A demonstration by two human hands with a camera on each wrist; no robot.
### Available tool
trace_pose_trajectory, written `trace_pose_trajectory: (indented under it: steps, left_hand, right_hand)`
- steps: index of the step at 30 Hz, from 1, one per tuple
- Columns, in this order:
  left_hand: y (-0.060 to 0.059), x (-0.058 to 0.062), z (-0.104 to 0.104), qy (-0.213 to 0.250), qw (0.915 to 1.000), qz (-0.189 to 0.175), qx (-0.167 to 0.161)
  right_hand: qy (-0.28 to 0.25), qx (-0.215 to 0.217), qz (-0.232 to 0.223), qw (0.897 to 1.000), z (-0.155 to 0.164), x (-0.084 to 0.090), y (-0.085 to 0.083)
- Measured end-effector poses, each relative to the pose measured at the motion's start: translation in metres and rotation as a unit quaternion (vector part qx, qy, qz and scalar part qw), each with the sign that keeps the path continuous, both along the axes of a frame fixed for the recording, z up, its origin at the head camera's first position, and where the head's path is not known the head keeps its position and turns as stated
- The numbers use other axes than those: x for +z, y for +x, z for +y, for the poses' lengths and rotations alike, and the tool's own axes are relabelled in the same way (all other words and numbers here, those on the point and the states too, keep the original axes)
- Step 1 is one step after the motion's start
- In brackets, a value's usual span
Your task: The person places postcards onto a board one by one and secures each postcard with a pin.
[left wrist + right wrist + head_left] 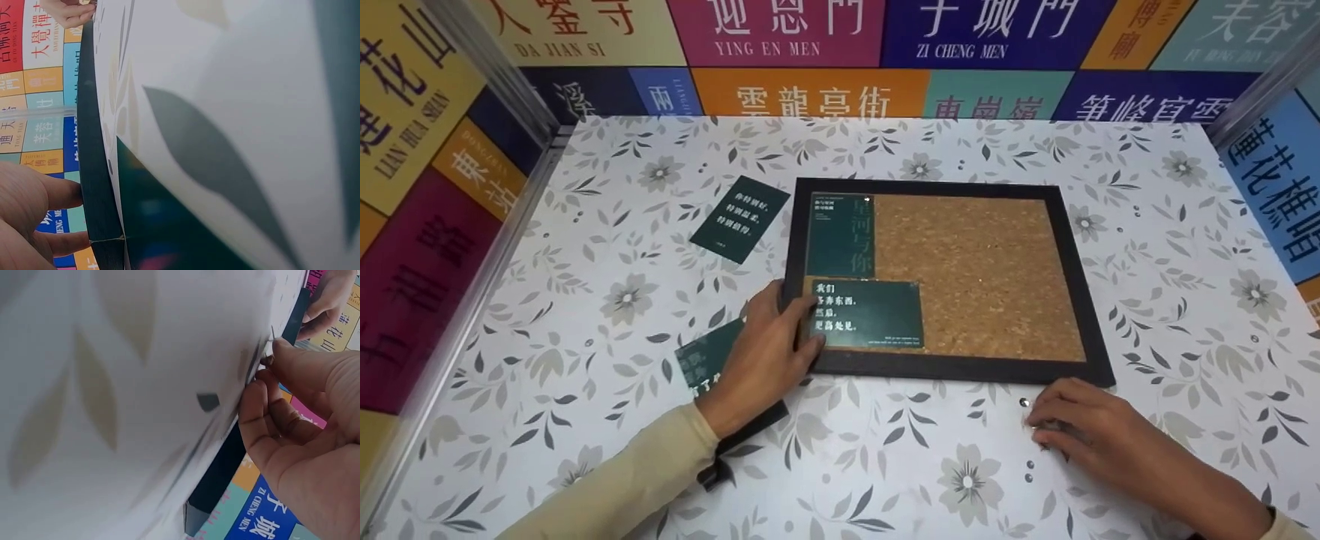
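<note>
While left fingers (pixel 802 330) pin card (pixel 870 313) (apparently) — right hand (pixel 1080 427) at pin (pixel 1024 403).

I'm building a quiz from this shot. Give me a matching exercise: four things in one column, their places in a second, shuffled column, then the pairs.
Things:
1. left hand
2. right hand
3. loose dark green card
4. horizontal green card

Places:
A. lying on the tablecloth left of the cork board, apart from it
B. on the cloth at the small pins, below the board's lower right corner
C. at the board's lower left frame edge
D. on the cork, lower left area

Pairs: 1-C, 2-B, 3-A, 4-D
</note>
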State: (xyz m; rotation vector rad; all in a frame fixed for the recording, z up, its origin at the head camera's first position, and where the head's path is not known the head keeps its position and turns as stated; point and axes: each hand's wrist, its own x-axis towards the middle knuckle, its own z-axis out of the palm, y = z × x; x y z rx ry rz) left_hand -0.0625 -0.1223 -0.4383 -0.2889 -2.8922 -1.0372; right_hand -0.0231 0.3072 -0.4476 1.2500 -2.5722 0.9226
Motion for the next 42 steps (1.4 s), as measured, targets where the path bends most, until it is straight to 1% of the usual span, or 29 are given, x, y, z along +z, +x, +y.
trace_pose_trajectory:
  steps: [3, 7, 10, 12, 15, 20, 23, 27, 32, 39, 42]
  left_hand:
    - [0.0, 0.001, 0.001, -0.003, 1.0, 0.001, 0.0]
    - [-0.001, 0.001, 0.001, -0.004, 1.0, 0.0, 0.0]
    - [0.0, 0.001, 0.0, -0.005, 1.0, 0.003, -0.002]
    - [0.0, 0.0, 0.0, -0.005, 1.0, 0.006, -0.003]
    - [0.001, 0.002, 0.0, -0.005, 1.0, 0.006, -0.002]
    - [0.0, 0.003, 0.001, -0.003, 1.0, 0.001, 0.0]
    - [0.0, 0.002, 0.001, -0.001, 1.0, 0.004, -0.002]
    - [0.0, 0.0, 0.0, 0.0, 1.0, 0.006, -0.002]
    - [0.001, 0.0, 0.0, -0.001, 1.0, 0.001, -0.001]
    - [0.001, -0.001, -0.001, -0.004, 1.0, -0.002, -0.002]
    - [0.0, -0.001, 0.0, -0.002, 1.0, 0.003, -0.005]
  right_hand:
    - [-0.001, 0.005, 0.005, 1.0, 0.004, -0.001, -0.001]
    - [0.014, 0.004, 0.002, 1.0, 0.005, -0.001, -0.001]
    - [0.005, 0.012, 0.01, 1.0, 0.005, -0.001, -0.002]
    - [-0.01, 0.022, 0.021, 0.999, 0.004, -0.001, -0.003]
    - [-0.023, 0.029, 0.028, 0.999, 0.001, 0.002, -0.007]
    - [-0.033, 0.026, 0.001, 0.999, -0.005, 0.01, -0.015]
    - [-0.041, 0.031, -0.015, 0.999, -0.009, 0.012, -0.021]
    - [-0.038, 0.041, -0.011, 0.998, -0.016, 0.015, -0.03]
    - [-0.036, 0.047, 0.006, 0.998, -0.022, 0.019, -0.039]
    - [-0.052, 0.035, 0.023, 0.998, -0.033, 0.023, -0.051]
    - [-0.054, 0.022, 0.018, 0.998, -0.037, 0.023, -0.058]
